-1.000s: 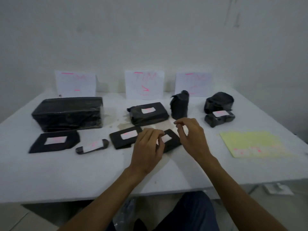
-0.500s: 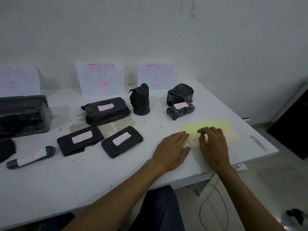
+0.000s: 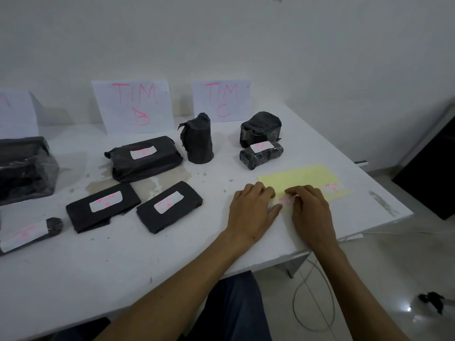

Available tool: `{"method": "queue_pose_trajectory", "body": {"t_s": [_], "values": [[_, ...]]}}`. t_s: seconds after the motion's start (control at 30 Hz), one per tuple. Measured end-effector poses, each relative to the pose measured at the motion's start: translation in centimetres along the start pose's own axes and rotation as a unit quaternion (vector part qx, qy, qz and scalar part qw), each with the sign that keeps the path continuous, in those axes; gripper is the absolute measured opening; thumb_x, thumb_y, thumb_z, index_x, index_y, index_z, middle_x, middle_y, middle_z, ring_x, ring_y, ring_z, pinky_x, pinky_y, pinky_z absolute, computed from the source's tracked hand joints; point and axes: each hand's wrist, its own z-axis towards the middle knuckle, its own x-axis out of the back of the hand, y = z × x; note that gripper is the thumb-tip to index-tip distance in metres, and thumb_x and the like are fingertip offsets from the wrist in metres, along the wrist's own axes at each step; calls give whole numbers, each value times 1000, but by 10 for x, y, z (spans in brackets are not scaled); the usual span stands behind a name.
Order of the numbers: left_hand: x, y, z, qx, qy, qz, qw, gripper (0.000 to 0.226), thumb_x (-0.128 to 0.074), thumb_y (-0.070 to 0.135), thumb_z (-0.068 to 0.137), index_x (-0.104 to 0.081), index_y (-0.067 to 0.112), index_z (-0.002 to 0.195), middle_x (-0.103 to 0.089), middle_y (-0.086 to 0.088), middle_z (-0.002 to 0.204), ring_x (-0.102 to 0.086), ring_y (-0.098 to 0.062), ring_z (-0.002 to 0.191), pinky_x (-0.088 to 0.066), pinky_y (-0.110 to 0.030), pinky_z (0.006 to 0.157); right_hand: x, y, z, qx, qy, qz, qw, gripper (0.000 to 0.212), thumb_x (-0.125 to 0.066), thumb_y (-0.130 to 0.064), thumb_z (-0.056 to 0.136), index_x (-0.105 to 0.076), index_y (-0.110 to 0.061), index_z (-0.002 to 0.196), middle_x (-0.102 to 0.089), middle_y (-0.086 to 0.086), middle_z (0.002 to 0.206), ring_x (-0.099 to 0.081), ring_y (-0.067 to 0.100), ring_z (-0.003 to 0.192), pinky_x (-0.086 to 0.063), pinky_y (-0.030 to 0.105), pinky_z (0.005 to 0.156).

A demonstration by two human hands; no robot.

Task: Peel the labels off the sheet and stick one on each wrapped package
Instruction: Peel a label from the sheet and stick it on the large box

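Note:
A yellow label sheet (image 3: 305, 178) lies near the table's right edge, with pink-marked labels on it. My left hand (image 3: 252, 211) lies flat on the sheet's left corner. My right hand (image 3: 311, 210) rests on the sheet's near edge, fingertips curled onto a pink-marked label (image 3: 286, 200). Several black wrapped packages stand on the table. Two flat ones (image 3: 102, 205) (image 3: 170, 205), a larger one (image 3: 144, 157) and a small block (image 3: 262, 155) carry white labels. An upright cylinder package (image 3: 199, 140) and a lumpy package (image 3: 261, 126) show no label.
Paper signs "TIM B" (image 3: 134, 105) and "TIM C" (image 3: 221, 100) lean on the wall. A big wrapped box (image 3: 24, 166) and a thin labelled package (image 3: 29, 233) are at the left. The table edge (image 3: 357, 232) drops off right, with a cable on the floor.
The view swung right, away from the flat packages. Both hands moved from a flat package to the yellow sheet and settled on its near left corner.

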Motion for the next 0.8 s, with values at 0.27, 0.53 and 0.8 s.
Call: {"method": "queue_pose_trajectory", "body": {"t_s": [0.27,0.53,0.8], "values": [[1,-2,-3,16,-9,-34,999,23,-58,37,95,-67,22,110,-61,4,111,-53,-15,105,-47,-34,86,5,1,1,-37,29,50,998,24,-56,2,93,-69,-11,107,-68,5,110,-62,17,89,-52,24,86],[3,0,-4,44,13,21,999,32,-52,41,97,-66,14,106,-62,0,105,-55,-19,98,-48,-35,80,22,0,4,-82,8,173,981,33,-48,9,93,-69,-12,107,-65,4,109,-70,7,84,-50,6,73],[1,5,2,-52,7,18,998,30,-63,40,91,-67,14,106,-61,-1,109,-56,-21,99,-48,-34,80,33,4,4,-113,-62,254,959,28,-46,-2,101,-67,-14,115,-67,7,115,-70,5,92,-50,7,74]]}}
